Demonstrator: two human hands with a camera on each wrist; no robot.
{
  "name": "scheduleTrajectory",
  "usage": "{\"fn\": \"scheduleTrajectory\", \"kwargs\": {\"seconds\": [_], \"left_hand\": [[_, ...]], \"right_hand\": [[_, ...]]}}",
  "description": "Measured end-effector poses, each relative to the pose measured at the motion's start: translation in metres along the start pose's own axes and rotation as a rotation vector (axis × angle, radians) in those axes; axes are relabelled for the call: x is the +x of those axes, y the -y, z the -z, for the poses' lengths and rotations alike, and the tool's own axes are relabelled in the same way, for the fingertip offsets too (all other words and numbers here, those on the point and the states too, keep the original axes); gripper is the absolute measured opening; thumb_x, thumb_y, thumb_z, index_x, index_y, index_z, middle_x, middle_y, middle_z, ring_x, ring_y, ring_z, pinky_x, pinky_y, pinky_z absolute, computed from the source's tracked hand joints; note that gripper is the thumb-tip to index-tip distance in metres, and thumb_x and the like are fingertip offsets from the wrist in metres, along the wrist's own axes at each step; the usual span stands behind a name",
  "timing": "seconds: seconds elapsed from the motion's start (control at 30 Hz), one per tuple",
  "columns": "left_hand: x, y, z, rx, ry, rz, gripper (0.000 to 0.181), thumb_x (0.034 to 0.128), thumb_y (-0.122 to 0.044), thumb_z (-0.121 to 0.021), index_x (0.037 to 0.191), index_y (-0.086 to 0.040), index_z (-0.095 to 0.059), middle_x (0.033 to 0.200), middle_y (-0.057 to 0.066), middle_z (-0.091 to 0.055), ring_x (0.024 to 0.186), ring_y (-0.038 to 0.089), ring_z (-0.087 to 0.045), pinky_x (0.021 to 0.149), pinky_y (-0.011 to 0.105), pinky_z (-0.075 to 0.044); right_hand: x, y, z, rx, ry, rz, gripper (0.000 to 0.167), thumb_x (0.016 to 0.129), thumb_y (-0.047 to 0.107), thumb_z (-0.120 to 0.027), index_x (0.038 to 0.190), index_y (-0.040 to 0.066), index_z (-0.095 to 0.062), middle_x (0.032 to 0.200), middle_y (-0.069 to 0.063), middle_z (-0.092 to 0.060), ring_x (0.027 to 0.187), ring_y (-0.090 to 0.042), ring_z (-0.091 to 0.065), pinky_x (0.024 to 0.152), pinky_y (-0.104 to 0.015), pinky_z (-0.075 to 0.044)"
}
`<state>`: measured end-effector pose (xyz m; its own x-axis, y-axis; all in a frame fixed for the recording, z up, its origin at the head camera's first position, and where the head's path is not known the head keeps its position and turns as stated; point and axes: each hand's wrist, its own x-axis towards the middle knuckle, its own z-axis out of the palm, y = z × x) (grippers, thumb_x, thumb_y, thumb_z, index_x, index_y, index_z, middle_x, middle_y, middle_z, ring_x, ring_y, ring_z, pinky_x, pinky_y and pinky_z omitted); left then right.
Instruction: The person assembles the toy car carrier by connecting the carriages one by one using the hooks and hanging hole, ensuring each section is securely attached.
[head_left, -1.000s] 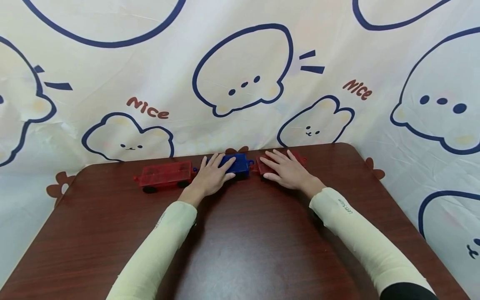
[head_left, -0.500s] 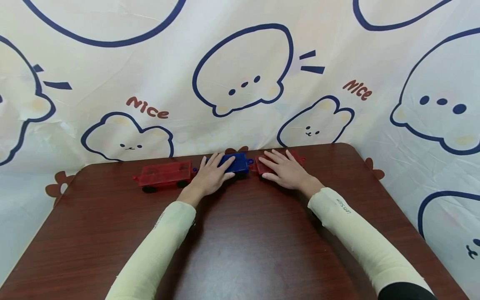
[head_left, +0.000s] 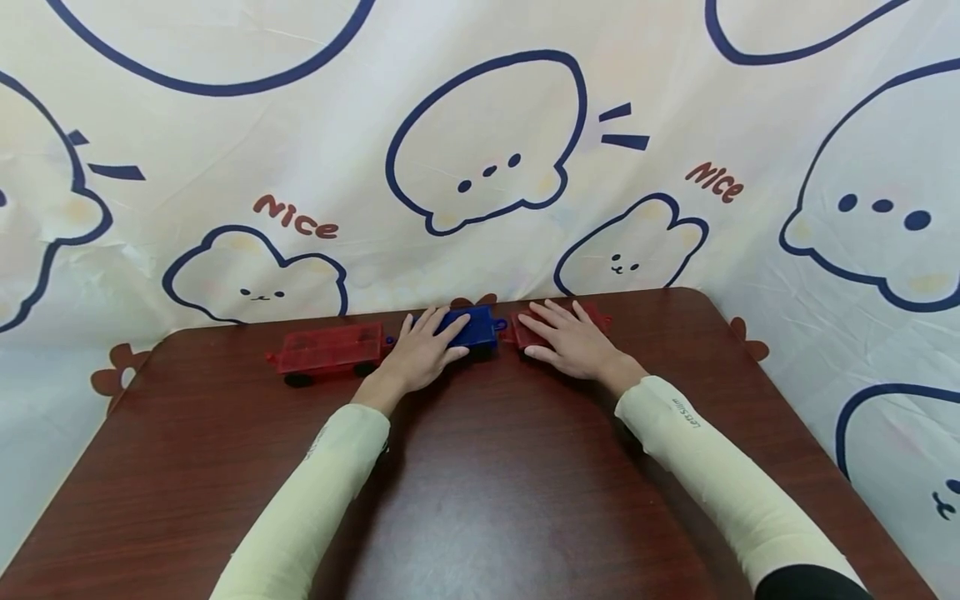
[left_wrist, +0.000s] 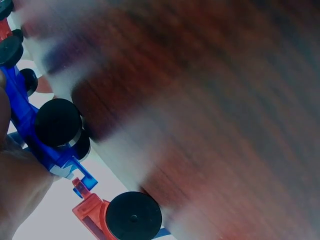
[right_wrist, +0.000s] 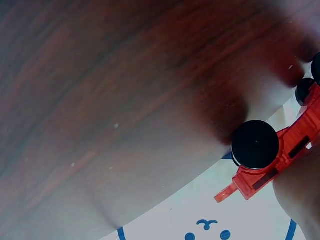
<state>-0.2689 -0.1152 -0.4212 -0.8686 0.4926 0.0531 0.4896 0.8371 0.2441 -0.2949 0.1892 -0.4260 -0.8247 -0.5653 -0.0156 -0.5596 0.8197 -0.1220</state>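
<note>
Three toy wagons on black wheels stand in a row along the back of the table. My left hand (head_left: pixel 420 353) rests with spread, straight fingers on the blue wagon (head_left: pixel 480 327) in the middle. On the red wagon at the right (right_wrist: pixel 295 142) lies my right hand (head_left: pixel 573 342), its fingers also spread and straight. The left red wagon (head_left: pixel 330 347) is untouched. In the left wrist view, the blue wagon's hook (left_wrist: pixel 86 181) meets the coupling of a red wagon (left_wrist: pixel 92 212). My hands cover parts of the wagon tops.
The brown wooden table (head_left: pixel 480 500) stretches from the wagons toward me. A white cloth (head_left: pixel 360 167) with blue cartoon outlines hangs right behind its back edge and along its sides.
</note>
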Motion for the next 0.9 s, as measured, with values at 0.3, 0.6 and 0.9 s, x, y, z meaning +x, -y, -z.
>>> {"fn": "scheduleTrajectory", "kwargs": {"seconds": [0.3, 0.6, 0.9], "left_hand": [[-0.0017, 0.001, -0.0011, -0.018, -0.006, -0.004, 0.061, 0.1084, -0.046, -0.041, 0.162, -0.02, -0.029, 0.165, 0.019, -0.023, 0.153, 0.04, -0.013, 0.12, 0.064, -0.005], [-0.0007, 0.0009, 0.0001, -0.02, 0.002, -0.009, 0.061, 0.108, -0.048, -0.041, 0.162, -0.022, -0.029, 0.165, 0.019, -0.023, 0.153, 0.039, -0.014, 0.12, 0.063, -0.004], [-0.0008, 0.002, 0.0014, -0.031, 0.019, -0.006, 0.061, 0.1078, -0.048, -0.041, 0.162, -0.023, -0.029, 0.165, 0.018, -0.022, 0.154, 0.038, -0.012, 0.12, 0.062, -0.002]], "right_hand": [[0.0016, 0.0019, 0.0, -0.006, -0.011, 0.001, 0.068, 0.103, 0.056, -0.046, 0.162, 0.024, -0.03, 0.167, -0.008, -0.023, 0.155, -0.031, -0.012, 0.12, -0.062, -0.001], [0.003, 0.001, -0.0001, -0.02, -0.01, -0.004, 0.068, 0.104, 0.057, -0.044, 0.162, 0.024, -0.029, 0.168, -0.007, -0.022, 0.155, -0.03, -0.011, 0.12, -0.062, -0.001], [0.0041, 0.0001, -0.0002, -0.024, -0.033, 0.013, 0.068, 0.104, 0.056, -0.046, 0.161, 0.023, -0.031, 0.167, -0.008, -0.024, 0.154, -0.032, -0.014, 0.12, -0.063, -0.005]]}}
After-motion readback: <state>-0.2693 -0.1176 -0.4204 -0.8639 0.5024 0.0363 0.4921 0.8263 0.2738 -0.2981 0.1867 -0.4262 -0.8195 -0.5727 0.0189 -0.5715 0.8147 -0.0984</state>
